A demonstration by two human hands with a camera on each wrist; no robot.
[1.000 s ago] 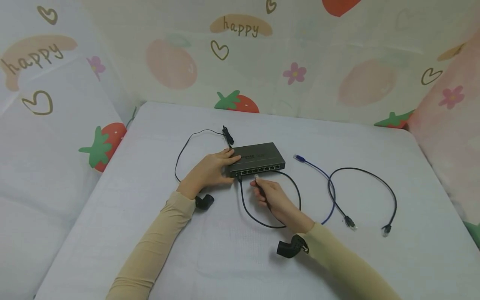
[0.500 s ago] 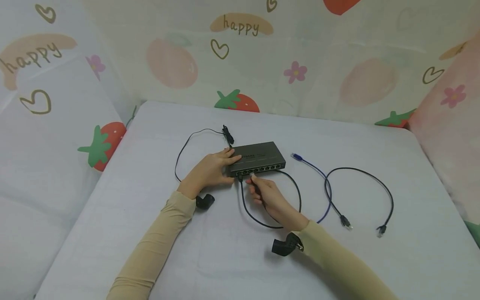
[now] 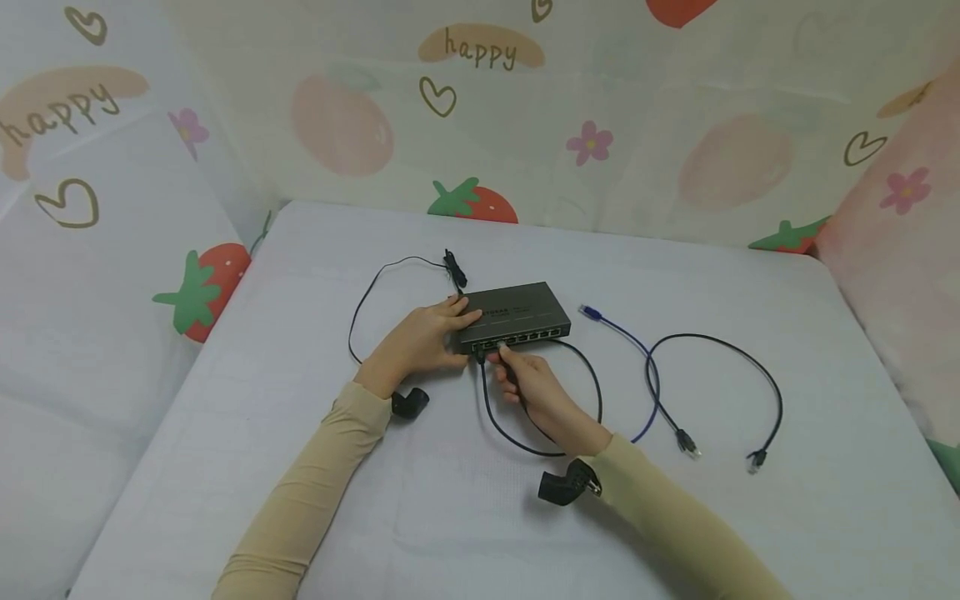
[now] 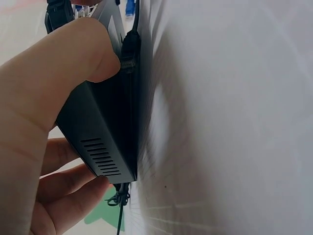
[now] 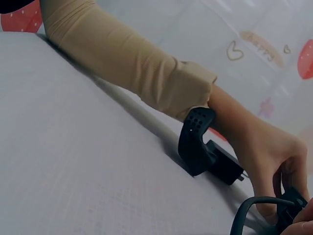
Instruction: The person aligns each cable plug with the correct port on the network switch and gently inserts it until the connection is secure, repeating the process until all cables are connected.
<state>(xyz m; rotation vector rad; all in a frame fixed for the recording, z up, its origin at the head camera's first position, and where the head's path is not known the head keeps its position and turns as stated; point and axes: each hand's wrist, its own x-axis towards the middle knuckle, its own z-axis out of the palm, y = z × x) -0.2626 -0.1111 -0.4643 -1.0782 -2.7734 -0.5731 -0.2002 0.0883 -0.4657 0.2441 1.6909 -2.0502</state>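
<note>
A flat black network switch (image 3: 525,310) lies on the white-covered table, its row of ports facing the person. My left hand (image 3: 423,337) grips the switch's left end. In the left wrist view the thumb is at the port side and the fingers (image 4: 68,186) reach the opposite side, near the vent slots. One black network cable (image 3: 487,412) has its plug (image 3: 481,357) in the leftmost port. My right hand (image 3: 542,392) pinches another black plug with a clear tip right at a port beside it, thumb and index finger hiding most of that plug.
A blue network cable (image 3: 630,333) and a black one (image 3: 772,392) lie crossed to the right. Behind the switch sits a bundled thin black cord (image 3: 455,270), running left in a loop. Patterned cloth (image 3: 637,108) hangs behind the table. Black wrist cameras (image 3: 566,483) hang below the sleeves.
My right hand has moved slightly left and forward, bringing the pinched plug up to the port. The cables on the right have shifted a little leftward. My left hand stays on the switch.
</note>
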